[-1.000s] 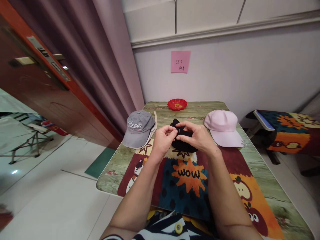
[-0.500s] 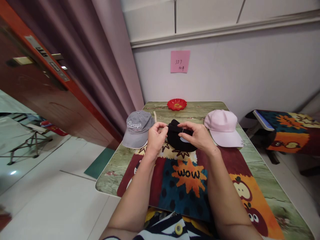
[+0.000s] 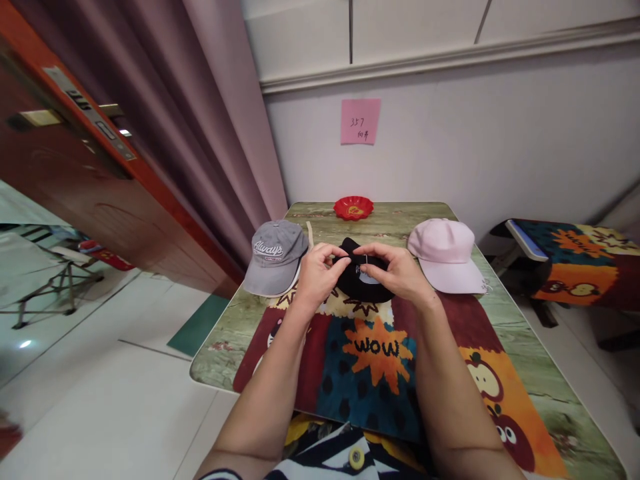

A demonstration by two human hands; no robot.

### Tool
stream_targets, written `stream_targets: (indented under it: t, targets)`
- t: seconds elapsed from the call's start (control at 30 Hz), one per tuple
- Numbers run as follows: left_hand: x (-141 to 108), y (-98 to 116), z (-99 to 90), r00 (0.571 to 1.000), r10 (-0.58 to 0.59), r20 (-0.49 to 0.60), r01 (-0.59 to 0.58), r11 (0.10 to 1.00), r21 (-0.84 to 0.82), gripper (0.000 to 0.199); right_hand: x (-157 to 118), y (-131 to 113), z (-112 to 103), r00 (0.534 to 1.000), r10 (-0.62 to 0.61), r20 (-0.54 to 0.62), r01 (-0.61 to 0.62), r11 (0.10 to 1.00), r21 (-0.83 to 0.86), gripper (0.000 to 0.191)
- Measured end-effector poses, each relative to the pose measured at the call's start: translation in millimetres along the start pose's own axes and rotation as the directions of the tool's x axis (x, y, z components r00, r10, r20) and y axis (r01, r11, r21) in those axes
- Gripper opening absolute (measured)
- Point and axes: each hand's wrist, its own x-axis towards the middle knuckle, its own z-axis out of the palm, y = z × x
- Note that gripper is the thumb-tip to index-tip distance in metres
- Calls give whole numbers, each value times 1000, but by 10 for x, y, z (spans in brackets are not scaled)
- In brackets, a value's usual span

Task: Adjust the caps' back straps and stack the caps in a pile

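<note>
Nearest me, the patterned mat [image 3: 370,393] lies on the table [image 3: 220,347]. Beyond its WOW print, the black cap [image 3: 356,289] sits between my hands, touching both. My left hand [image 3: 320,270] pinches its left side, thumb against fingers; my right hand [image 3: 397,270] is clamped on its right. The grey cap [image 3: 277,257] rests to the left, the pink cap [image 3: 445,250] to the right; farther off stands the red dish [image 3: 353,208].
</note>
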Motion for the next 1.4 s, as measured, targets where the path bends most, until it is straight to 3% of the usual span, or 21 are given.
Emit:
stream_targets:
  t: [0.07,0.17,0.37,0.5,0.63,0.73,0.83,0.93,1.1,1.4]
  targets:
    - [-32,58,-2,993,-107,43,112,985,-131,17,2,-11,-1,1000,-13,-5,12,999,-40,31]
    - [-65,117,7,950,-257,176,303,895,-327,28,-10,-42,-35,996,-85,-29,80,985,-150,28]
    - [-81,131,58,913,-304,271,399,806,-438,33,-56,-133,-120,983,-178,-42,168,969,-181,22]
    - [-95,156,86,914,-279,294,385,823,-417,34,-64,-189,-94,986,-137,-97,107,959,-262,12]
    - [-72,147,84,943,-256,212,324,851,-413,39,-70,-206,-94,994,-71,-81,50,970,-236,12]
    - [4,93,92,958,-162,238,235,918,-319,34,-71,-168,-105,998,-9,-60,2,993,-115,15]
    - [98,24,125,928,-23,373,78,988,-133,25,-63,-118,-97,998,66,-23,-65,995,70,21]
    - [159,-27,155,898,10,440,5,999,-33,14,-51,-97,-85,993,117,10,-116,961,251,26]
    - [159,-39,147,892,-56,449,95,993,-65,13,-41,-93,-82,989,145,-27,-125,919,374,30]
    - [30,-69,152,913,-139,384,226,955,-194,26,-8,-60,-24,982,179,-58,-147,922,359,37]
